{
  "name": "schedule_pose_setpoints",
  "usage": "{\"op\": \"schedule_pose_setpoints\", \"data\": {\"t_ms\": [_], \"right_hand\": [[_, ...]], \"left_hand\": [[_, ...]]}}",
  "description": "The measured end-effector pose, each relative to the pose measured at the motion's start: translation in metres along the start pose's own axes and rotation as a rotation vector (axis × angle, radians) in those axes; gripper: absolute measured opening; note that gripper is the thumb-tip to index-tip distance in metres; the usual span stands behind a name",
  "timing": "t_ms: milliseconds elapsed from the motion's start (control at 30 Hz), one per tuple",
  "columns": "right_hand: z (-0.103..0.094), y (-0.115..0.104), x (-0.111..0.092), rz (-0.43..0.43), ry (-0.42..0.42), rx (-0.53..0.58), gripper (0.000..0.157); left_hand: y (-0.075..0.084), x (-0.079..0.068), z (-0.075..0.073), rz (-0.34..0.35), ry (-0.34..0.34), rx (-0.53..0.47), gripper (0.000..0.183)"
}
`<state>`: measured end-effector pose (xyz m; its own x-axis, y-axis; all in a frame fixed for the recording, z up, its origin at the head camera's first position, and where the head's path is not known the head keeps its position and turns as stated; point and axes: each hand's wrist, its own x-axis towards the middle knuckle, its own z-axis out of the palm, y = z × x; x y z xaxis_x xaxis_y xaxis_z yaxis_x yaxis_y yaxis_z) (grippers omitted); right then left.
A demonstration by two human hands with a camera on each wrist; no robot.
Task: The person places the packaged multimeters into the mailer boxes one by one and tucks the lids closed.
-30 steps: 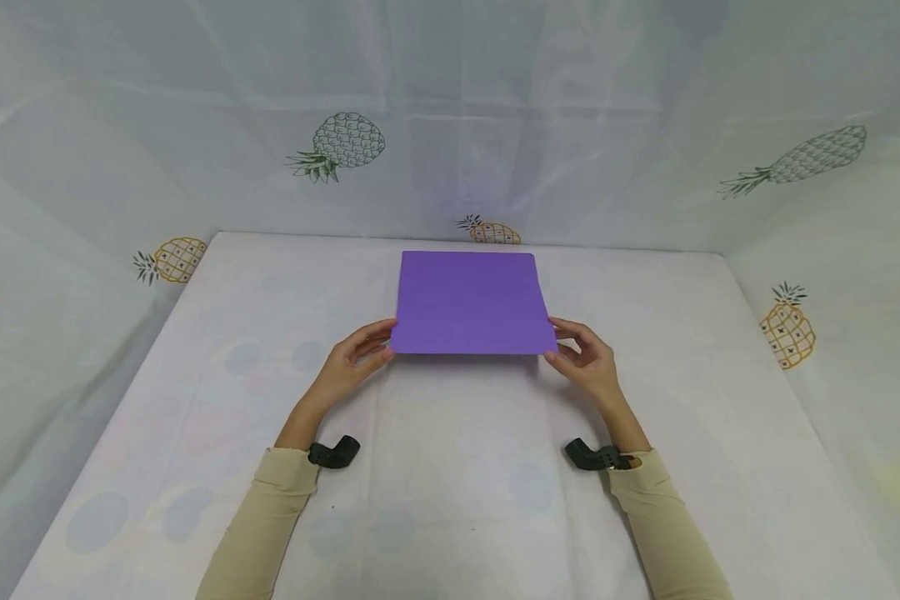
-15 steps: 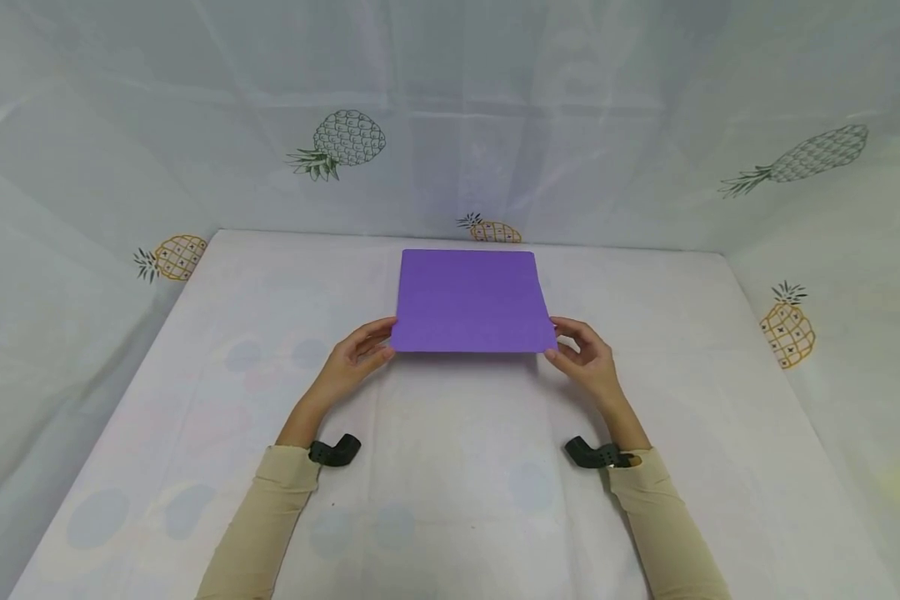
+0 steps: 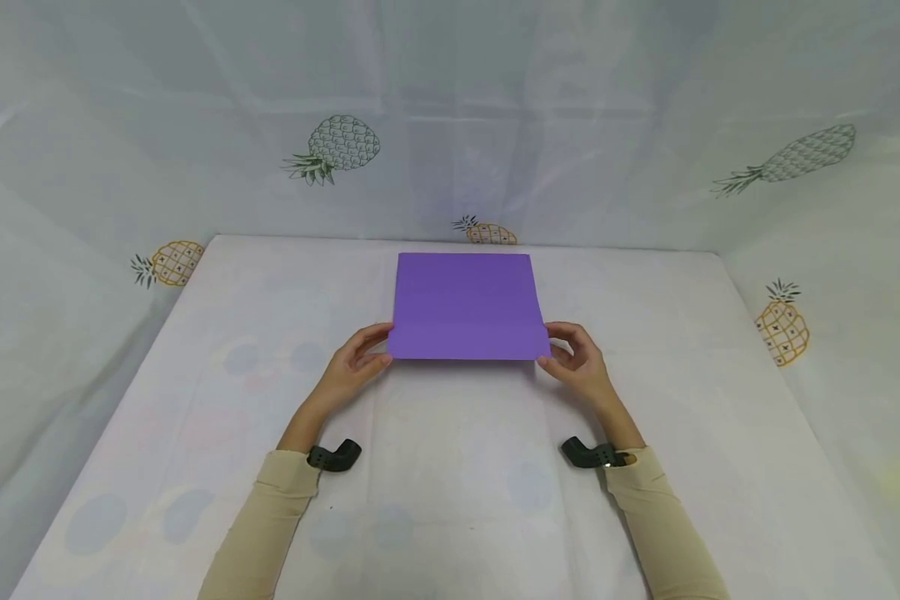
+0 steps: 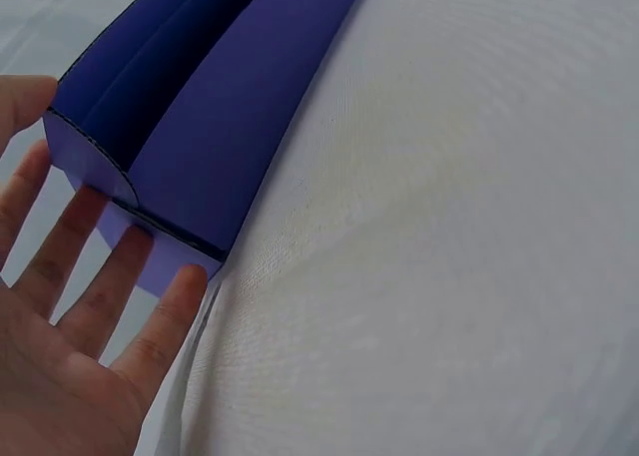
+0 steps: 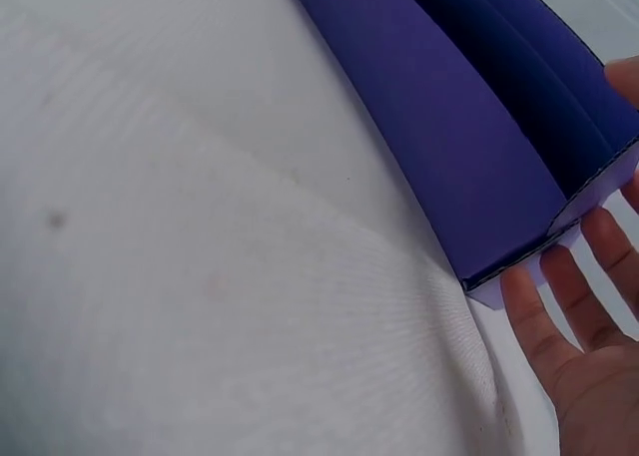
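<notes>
A flat purple cardboard box (image 3: 465, 308) lies towards the far side of the table, its top filling most of what the head view shows of it. Seen from the left wrist, the lid stands a little raised at the front, with a dark gap above the front wall (image 4: 245, 117). My left hand (image 3: 350, 365) holds the front left corner, thumb at the lid's edge and fingers against the side. At the front right corner my right hand (image 3: 581, 367) holds the box likewise, its fingertips (image 5: 519, 281) touching the side. The inside of the box is mostly hidden.
A white cloth with faint spots covers the table (image 3: 450, 467). Pale curtains with pineapple prints (image 3: 345, 142) hang behind and at both sides. A dark strap device (image 3: 335, 456) sits on each wrist.
The lid's front edge has dropped slightly, and both hands have come down a little with it. The head view has shifted a touch. Both hands keep their hold.
</notes>
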<state>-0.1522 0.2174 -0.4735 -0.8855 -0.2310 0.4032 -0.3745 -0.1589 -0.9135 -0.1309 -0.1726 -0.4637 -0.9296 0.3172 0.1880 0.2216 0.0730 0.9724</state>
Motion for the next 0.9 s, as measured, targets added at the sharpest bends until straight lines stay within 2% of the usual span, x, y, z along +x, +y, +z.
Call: {"op": "schedule_pose_setpoints", "data": {"t_ms": [267,433,667,767,900], "right_hand": [[0.001,0.005,-0.001,-0.018,-0.011,0.010,0.058],[-0.001,0.007,-0.001,0.031,-0.047,-0.037,0.063],[-0.003,0.007,-0.001,0.111,-0.098,-0.145,0.069],[-0.003,0.006,-0.002,0.122,-0.114,-0.180,0.070],[-0.003,0.005,-0.002,0.124,-0.135,-0.167,0.068]], "left_hand": [[-0.006,0.000,0.003,0.038,0.023,0.007,0.051],[-0.007,0.000,0.004,0.051,0.026,-0.021,0.050],[-0.008,0.000,0.003,0.037,0.012,-0.064,0.051],[-0.010,-0.001,0.003,0.046,0.007,-0.075,0.052],[-0.012,0.000,0.004,0.052,0.007,-0.092,0.058]]}}
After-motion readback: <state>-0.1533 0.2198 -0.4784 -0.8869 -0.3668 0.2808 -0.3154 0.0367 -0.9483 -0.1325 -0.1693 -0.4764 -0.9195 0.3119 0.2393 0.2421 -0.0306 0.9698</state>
